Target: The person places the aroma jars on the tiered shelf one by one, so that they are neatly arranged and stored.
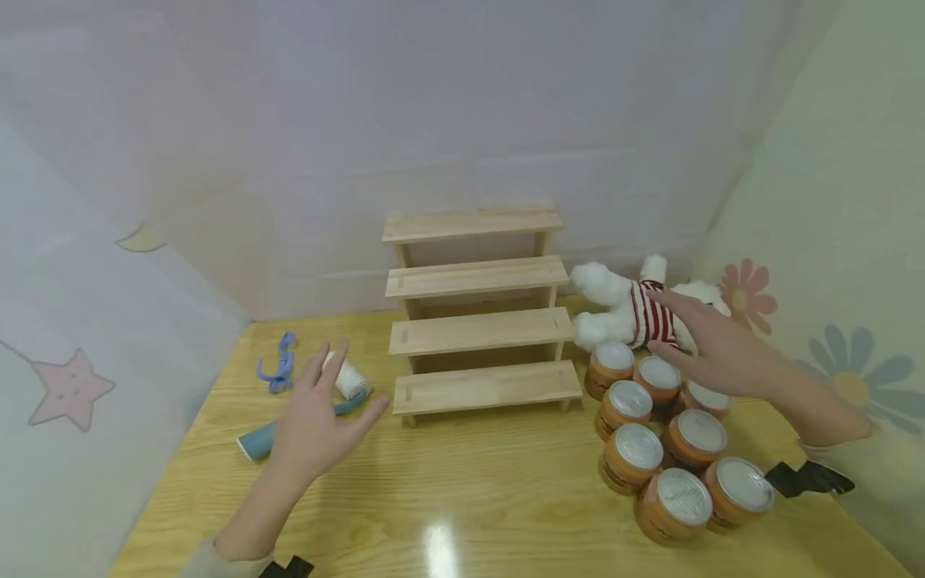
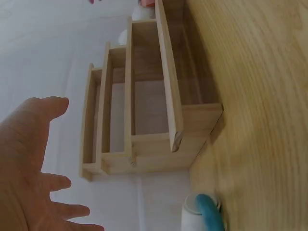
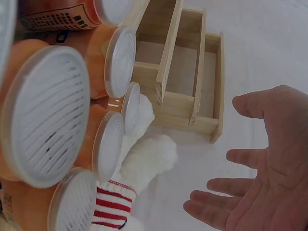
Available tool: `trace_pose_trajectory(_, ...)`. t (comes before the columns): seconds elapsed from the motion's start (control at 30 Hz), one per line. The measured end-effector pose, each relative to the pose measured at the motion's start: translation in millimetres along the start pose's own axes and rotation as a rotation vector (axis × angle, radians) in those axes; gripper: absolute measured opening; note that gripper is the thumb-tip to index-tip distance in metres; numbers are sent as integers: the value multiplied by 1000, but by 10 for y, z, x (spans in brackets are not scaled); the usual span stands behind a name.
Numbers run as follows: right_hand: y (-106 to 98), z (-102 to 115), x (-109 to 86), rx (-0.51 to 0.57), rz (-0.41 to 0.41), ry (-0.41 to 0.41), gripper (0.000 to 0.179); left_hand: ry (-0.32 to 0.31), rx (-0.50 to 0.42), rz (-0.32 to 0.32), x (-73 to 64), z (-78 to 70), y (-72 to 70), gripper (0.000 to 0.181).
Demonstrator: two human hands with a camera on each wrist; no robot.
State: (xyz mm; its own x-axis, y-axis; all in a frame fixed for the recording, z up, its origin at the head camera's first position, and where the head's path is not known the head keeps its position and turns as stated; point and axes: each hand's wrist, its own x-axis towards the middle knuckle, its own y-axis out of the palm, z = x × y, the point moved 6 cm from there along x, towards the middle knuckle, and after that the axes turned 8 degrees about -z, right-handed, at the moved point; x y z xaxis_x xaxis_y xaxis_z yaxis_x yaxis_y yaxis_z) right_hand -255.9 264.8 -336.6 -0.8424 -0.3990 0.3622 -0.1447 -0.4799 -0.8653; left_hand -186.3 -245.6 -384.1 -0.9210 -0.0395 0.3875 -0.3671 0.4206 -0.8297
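Observation:
My left hand [image 1: 314, 425] hovers with fingers spread over the left part of the table, holding nothing. In the head view it overlaps a teal cylinder [image 1: 258, 441] and a white cylinder [image 1: 348, 377] with a teal curved piece [image 1: 351, 404]. My right hand [image 1: 723, 349] is held out, fingers extended, above a white plush toy [image 1: 610, 297] in a red-striped shirt and a group of orange jars [image 1: 639, 446] with pale lids. Its palm and parted fingers show in the right wrist view, with nothing in them.
A four-step wooden shelf [image 1: 484, 388] stands in the middle of the wooden table [image 1: 462, 490], close to the pale backdrop [image 1: 462, 104]. A purple-blue curved plastic piece [image 1: 280, 365] lies at the left. Printed cloth walls [image 1: 817, 241] flank the table.

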Motion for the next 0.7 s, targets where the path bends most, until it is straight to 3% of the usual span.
trace_pose_trajectory(0.1, 74, 92, 127, 3, 65, 11, 73, -52, -147, 29, -20, 9, 201, 105)
trace_pose_trajectory(0.27, 204, 158, 275, -9, 107, -4, 68, -124, -339, 40, -27, 16, 543, 100)
trace_pose_trajectory(0.47, 366, 141, 338, -12, 154, -5, 64, -177, -430, 93, -90, 20, 846, 97)
trace_pose_trajectory(0.7, 548, 150, 400, 22, 222, -6, 60, -244, -480, 145, -155, 45, 982, 98)
